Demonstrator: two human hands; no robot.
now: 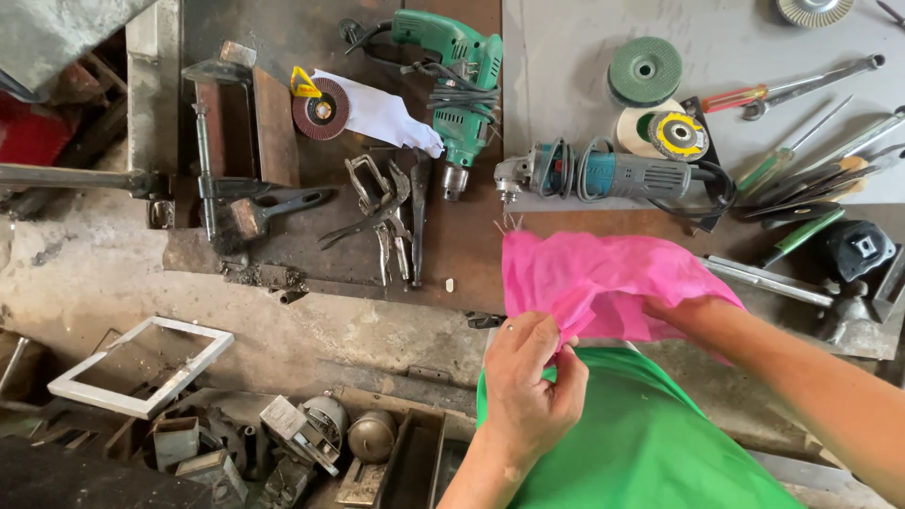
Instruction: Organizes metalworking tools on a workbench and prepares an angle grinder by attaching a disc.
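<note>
A rusty steel workbench (311, 28) carries a green electric drill (459, 71), a blue angle grinder (594, 174), locking pliers (377, 203), a brush (273, 209), grinding discs (645, 71) and screwdrivers (801, 141).

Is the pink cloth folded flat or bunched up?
Bunched up: the pink cloth shows creases, the left hand pinching its edge.

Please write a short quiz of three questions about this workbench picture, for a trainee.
1. True or false: the left hand pinches the pink cloth.
2. Which tool lies just above the cloth? A) angle grinder B) saw C) hammer
3. What colour is the drill?

Key: 1 true. 2 A. 3 green. The right hand is hidden inside the cloth.
</note>
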